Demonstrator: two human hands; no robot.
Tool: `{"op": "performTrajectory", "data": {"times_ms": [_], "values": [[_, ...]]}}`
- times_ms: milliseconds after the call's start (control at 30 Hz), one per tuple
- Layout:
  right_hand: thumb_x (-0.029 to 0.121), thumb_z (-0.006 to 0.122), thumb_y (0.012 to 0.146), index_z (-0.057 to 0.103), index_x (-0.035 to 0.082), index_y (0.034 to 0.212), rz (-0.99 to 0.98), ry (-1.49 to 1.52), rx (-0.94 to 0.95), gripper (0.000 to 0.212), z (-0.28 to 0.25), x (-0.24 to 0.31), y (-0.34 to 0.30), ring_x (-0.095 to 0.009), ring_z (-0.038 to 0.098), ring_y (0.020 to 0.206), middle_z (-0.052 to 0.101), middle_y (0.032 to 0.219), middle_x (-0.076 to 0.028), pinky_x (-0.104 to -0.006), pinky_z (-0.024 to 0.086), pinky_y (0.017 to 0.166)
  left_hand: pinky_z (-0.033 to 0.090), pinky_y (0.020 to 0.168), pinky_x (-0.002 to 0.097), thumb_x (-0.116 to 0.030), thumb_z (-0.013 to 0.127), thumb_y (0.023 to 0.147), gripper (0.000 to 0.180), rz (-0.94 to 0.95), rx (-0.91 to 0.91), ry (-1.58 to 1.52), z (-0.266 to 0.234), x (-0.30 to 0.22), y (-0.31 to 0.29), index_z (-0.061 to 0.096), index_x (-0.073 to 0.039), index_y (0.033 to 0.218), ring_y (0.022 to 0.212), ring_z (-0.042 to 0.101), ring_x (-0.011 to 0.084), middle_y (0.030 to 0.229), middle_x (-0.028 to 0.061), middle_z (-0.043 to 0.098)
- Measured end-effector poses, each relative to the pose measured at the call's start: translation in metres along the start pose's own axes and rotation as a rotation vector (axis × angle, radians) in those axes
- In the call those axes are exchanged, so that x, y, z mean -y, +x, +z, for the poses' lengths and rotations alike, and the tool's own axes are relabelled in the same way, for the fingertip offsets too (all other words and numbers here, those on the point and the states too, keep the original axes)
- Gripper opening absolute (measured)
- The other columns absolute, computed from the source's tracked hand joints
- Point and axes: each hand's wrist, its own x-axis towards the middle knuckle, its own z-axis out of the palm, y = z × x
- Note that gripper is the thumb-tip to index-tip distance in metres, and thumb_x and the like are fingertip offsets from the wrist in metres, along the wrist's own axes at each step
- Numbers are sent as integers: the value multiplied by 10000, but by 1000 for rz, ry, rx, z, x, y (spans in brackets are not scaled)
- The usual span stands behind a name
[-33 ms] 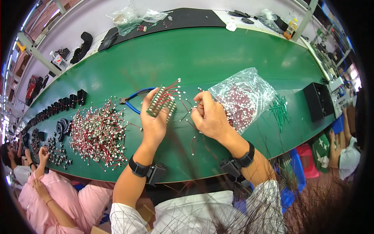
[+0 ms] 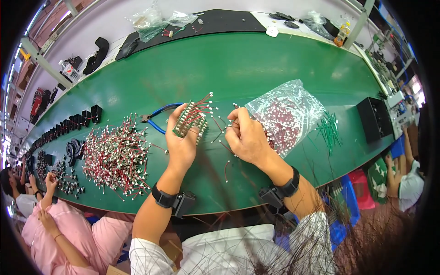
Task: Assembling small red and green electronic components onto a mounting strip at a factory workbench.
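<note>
My left hand [image 2: 182, 145] is closed round a green circuit board panel [image 2: 182, 123] lined with small white connectors. Red wires with white plug ends [image 2: 201, 107] stick out from its upper right side. Beyond that hand lie blue-handled pliers [image 2: 158, 120]. To the right, my right hand [image 2: 247, 136] is pinched closed just above the green table; what its fingertips hold, if anything, is too small to make out. Several loose wire leads [image 2: 219, 133] lie between the two hands. Touching distance from the right hand is a clear plastic bag [image 2: 293, 94] full of red-and-white wire leads.
Left of my arms spreads a large heap of wired parts [image 2: 117, 158], with a row of black housings [image 2: 75, 123] behind. Green strips [image 2: 329, 130] and a black bin [image 2: 375, 119] stand at the right. A co-worker's hand [image 2: 51, 181] is at the far left.
</note>
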Motion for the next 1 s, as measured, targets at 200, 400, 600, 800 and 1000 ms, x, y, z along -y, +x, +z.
{"op": "performTrajectory", "data": {"times_ms": [200,400,600,800,1000], "values": [[22,513,944,460,-37,1088,-7,152,30,164,0,7,1,-251,609,588,607,679,-141,-381,464,565,511,800,237,93,546,878,539,-62,23,-29,5,0,-4,433,1,1397,979,603,102,1169,59,625],[50,524,966,475,-37,1070,49,261,94,144,1,10,0,-195,660,651,666,724,-129,-331,508,605,516,877,269,102,556,870,576,-105,43,-50,8,4,-7,402,3,1416,1013,619,131,1178,88,628],[64,548,981,507,-34,1023,57,276,73,113,5,9,-2,-141,651,626,664,702,-101,-294,497,565,508,924,287,94,579,875,561,-47,86,19,10,3,-9,408,18,1404,1058,624,150,1192,112,624],[54,606,962,536,-20,987,-3,247,-31,105,12,3,-4,-114,637,589,663,691,-91,-266,480,525,501,973,303,109,561,843,597,83,130,115,12,3,-14,420,5,1414,1105,625,166,1238,118,609],[56,641,946,584,-24,952,25,212,-49,99,12,4,-3,-104,644,596,675,710,-92,-274,497,529,492,982,303,104,568,849,585,73,89,121,14,2,-15,424,13,1409,1124,613,165,1254,111,593]]}}
